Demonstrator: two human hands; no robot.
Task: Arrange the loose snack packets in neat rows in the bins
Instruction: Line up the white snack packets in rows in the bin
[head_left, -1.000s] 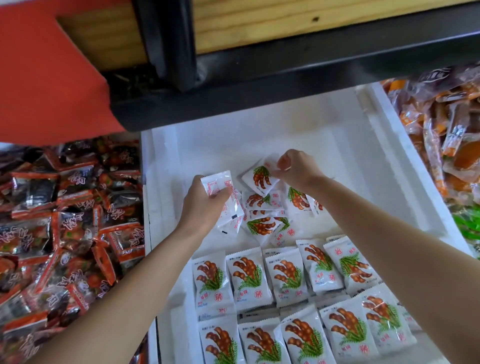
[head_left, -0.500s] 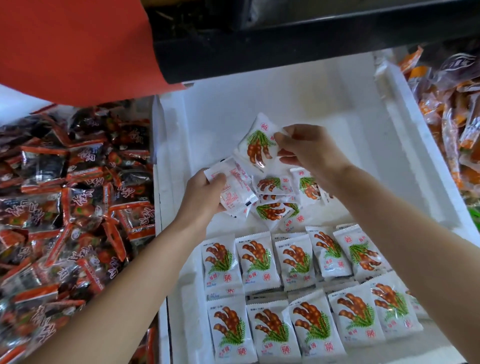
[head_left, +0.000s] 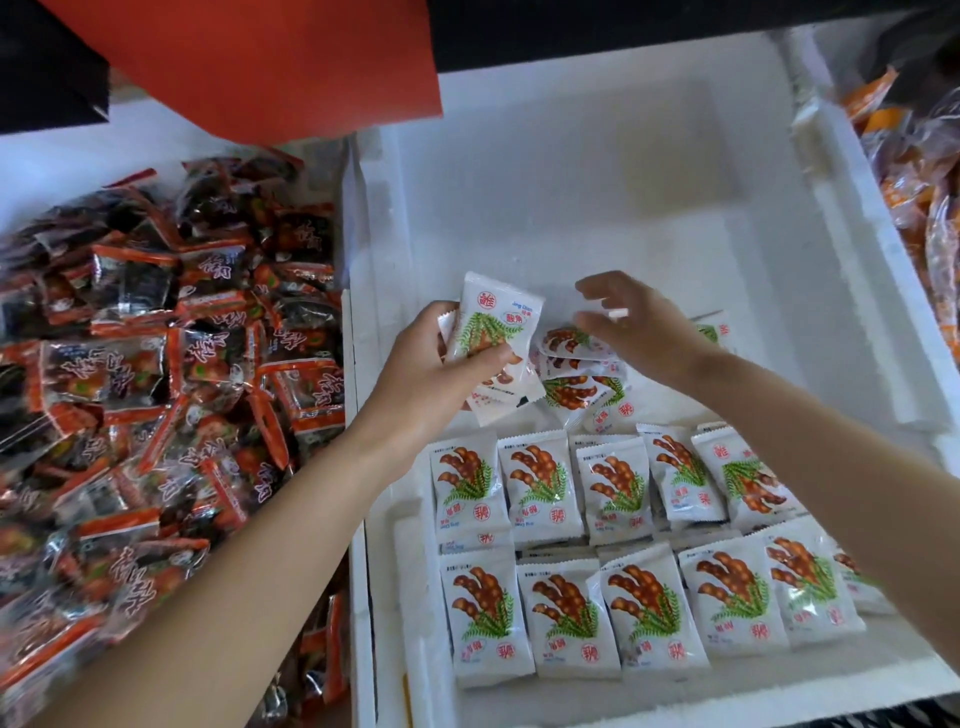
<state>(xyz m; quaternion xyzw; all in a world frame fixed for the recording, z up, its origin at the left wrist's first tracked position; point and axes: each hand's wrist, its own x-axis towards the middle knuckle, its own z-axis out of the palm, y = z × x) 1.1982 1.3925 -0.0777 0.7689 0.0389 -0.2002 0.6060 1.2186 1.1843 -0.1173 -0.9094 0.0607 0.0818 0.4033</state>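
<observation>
**Left hand grips packets above the white bin, right hand spread beside it**

The left hand (head_left: 431, 374) grips the held packets (head_left: 493, 322), a small stack with thumb across the front and fingers curled behind. The front one stands nearly upright and shows its green-and-brown print. How many lie behind it cannot be told, since only edges peek out below the palm.

The right hand (head_left: 639, 327) hovers just beside it with fingers loosely spread and holding nothing. Its fingertips are smeared by motion blur.

Under and between both hands lie the loose packets (head_left: 576, 384), a jumble on the floor of the white bin (head_left: 571, 171), partly covered by the right wrist.

Nearer the camera, the back row (head_left: 540, 483) and the front row (head_left: 649, 618) lie face up, side by side. The right forearm hides the right-hand end of both rows.

The bin's far half is bare foam. To the left, dark red packets (head_left: 156, 364) are heaped and cut off at the frame edge. To the right, orange packets (head_left: 914, 171) are only partly in view and too blurred to read. A red sheet (head_left: 270, 62) hangs over the top, covering the bin's back left corner.
</observation>
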